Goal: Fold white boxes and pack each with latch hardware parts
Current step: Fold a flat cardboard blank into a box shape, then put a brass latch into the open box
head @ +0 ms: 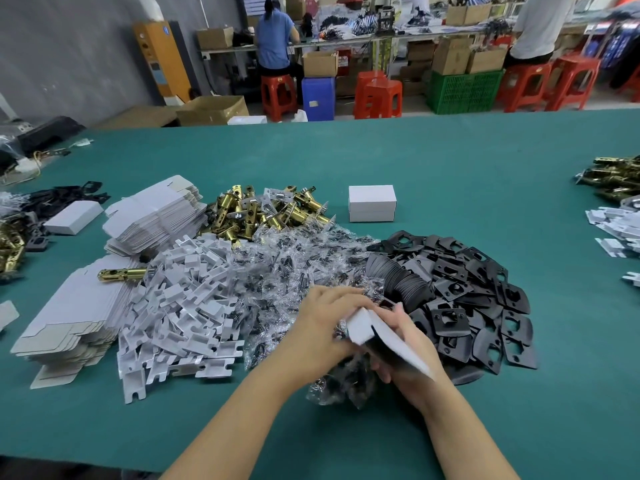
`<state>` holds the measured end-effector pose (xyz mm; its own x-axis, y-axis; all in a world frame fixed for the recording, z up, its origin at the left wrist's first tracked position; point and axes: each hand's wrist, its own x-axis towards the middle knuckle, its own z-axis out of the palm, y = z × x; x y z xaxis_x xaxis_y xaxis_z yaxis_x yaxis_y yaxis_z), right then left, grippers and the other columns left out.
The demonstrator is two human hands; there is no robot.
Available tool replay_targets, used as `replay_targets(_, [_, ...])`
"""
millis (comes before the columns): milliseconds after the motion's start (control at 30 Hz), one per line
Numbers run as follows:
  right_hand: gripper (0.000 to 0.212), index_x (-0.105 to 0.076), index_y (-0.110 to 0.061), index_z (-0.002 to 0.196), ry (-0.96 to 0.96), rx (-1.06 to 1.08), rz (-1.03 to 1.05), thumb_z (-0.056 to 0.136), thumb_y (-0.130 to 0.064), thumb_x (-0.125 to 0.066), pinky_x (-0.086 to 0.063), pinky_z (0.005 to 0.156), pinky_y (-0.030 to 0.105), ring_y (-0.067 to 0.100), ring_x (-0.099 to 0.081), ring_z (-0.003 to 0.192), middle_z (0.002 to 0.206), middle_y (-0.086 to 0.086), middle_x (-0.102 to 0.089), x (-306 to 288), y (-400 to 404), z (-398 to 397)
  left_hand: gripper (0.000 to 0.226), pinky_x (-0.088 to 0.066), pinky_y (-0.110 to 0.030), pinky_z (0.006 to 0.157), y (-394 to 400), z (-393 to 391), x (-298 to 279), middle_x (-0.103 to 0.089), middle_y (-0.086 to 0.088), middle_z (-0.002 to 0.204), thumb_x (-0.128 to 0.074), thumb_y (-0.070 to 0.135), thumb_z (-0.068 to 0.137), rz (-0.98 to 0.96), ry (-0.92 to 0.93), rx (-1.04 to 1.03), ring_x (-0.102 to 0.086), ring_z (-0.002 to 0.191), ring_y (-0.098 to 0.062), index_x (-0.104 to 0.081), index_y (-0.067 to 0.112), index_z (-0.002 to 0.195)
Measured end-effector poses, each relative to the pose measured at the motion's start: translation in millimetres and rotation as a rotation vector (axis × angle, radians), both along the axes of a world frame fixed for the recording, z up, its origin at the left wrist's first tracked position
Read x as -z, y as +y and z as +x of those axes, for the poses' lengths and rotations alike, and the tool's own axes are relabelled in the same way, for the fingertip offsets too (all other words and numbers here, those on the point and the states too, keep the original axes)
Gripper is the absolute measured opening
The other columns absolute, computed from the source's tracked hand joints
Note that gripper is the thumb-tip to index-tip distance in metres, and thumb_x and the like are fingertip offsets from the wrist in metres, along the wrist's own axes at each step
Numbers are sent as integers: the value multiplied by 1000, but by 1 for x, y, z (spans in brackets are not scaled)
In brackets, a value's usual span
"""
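Note:
A partly folded white box (360, 329) with dark parts inside is held between both hands, low over the green table (450, 168). My right hand (405, 344) grips it from the right and below. My left hand (325, 317) curls over its left flap. Behind the hands lie a heap of clear screw bags (294, 258), black strike plates (478, 292), white metal brackets (187, 306), brass latch bolts (263, 211) and stacks of flat white box blanks (156, 213). A closed white box (372, 203) stands farther back.
More flat blanks (69, 323) with one brass latch (121, 273) on top lie at the left. Further parts sit at the right edge (613, 188) and far left (14, 237). Behind the table are red stools (377, 98), cartons and seated people (277, 36).

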<state>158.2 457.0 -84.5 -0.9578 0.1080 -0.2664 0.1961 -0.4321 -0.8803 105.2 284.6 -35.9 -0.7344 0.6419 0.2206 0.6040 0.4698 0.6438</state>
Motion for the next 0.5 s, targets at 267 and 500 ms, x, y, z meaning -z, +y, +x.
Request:
replay_targets(267, [55,-70,-42,116,187,18,258,77,-10,-48,-41,41,26,18,-57,54,89,0,-74,4,-5,5,29,-47,-7,68,-10,-16,4,-73,30,94,-80,37,86,290,-398,-281,-67,86,5,-66,60,95])
replay_targets(500, [27,-65,-46,112,268,5,553,91,-30,-70,-59,84,35,18,-71,95,105,-6,-75,4,-13,9,34,-52,-22,83,-14,-18,6,-73,26,102,-80,36,85,166,-375,-227,-67,95,4,-64,64,98])
